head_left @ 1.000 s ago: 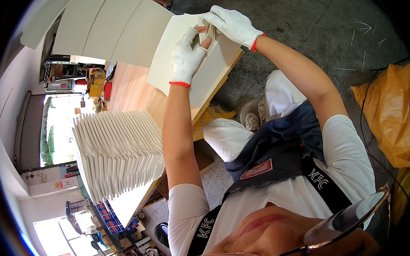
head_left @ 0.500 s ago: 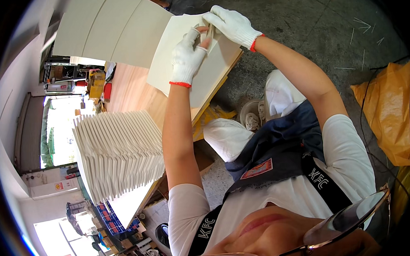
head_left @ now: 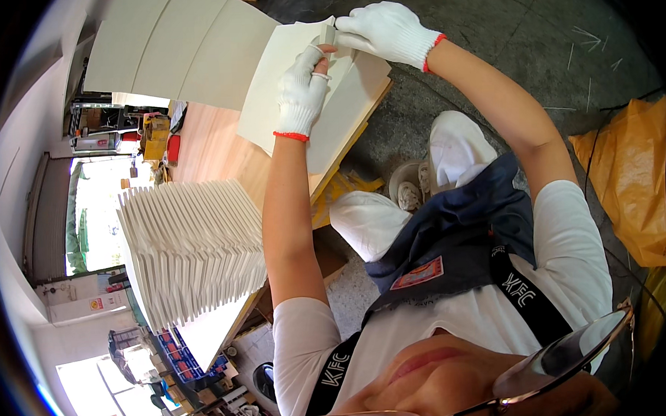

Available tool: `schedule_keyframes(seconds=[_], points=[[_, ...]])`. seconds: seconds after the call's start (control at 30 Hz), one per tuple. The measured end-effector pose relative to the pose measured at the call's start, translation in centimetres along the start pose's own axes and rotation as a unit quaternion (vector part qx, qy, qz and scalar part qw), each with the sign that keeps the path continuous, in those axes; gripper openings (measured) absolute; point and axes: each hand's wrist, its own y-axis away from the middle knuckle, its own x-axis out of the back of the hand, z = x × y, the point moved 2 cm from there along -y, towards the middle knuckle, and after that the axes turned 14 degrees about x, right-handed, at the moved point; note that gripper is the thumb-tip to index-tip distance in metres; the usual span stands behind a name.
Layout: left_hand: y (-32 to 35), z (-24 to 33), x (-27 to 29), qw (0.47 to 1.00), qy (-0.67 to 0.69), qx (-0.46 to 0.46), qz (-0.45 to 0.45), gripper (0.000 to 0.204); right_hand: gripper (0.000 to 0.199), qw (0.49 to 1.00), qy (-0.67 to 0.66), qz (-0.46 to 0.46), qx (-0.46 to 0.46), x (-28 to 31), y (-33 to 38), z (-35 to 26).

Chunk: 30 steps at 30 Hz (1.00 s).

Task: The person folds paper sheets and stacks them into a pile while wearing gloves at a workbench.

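Note:
Both my hands wear white knit gloves with red cuffs, and the left thumb and fingertip poke out bare. My left hand [head_left: 302,96] lies over a white sheet [head_left: 264,110] at the top of the table, its thumb and finger closed on a raised, folded strip [head_left: 328,35] of it. At the far end of that fold, my right hand [head_left: 388,33] pinches the sheet's edge, fingers pressed together. Its fingertips are partly hidden. Below the folded sheet lies another pale sheet [head_left: 357,84] along the table's edge.
A tall stack of folded white sheets [head_left: 193,247] stands on the wooden table [head_left: 215,142], left of my left forearm. Large pale panels [head_left: 170,48] lie at the far left. An orange bag [head_left: 633,180] and a dark cable are on the floor at right.
My right hand has shifted slightly right and up along the fold. My left thumb and finger have closed together, and the folded strip now stands up between the hands.

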Motion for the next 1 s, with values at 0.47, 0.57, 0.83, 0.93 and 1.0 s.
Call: schedule_keyframes(seconds=[0.47,0.57,0.83,0.93,1.0], points=[[-0.4,-1.1,-0.5,0.999,-0.026,0.039,-0.008,0.037,0.040,0.933,-0.275,0.014,-0.230,-1.7,0.1,-0.3],[-0.3,-0.9,-0.4,0.999,-0.011,0.049,-0.016,0.036,0.041,0.934,-0.275,0.019,-0.228,-1.6,0.2,-0.4],[-0.2,-0.4,-0.2,0.999,-0.040,-0.009,-0.006,0.035,0.042,0.941,-0.251,0.015,-0.226,-1.2,0.3,-0.3],[0.2,-0.3,-0.5,0.987,-0.110,-0.102,0.062,0.044,0.051,0.984,-0.128,0.061,-0.104,1.0,0.7,-0.2],[0.5,0.0,-0.5,0.986,-0.120,-0.078,0.082,0.050,0.052,0.937,-0.212,0.068,-0.271,1.8,1.0,0.8]])
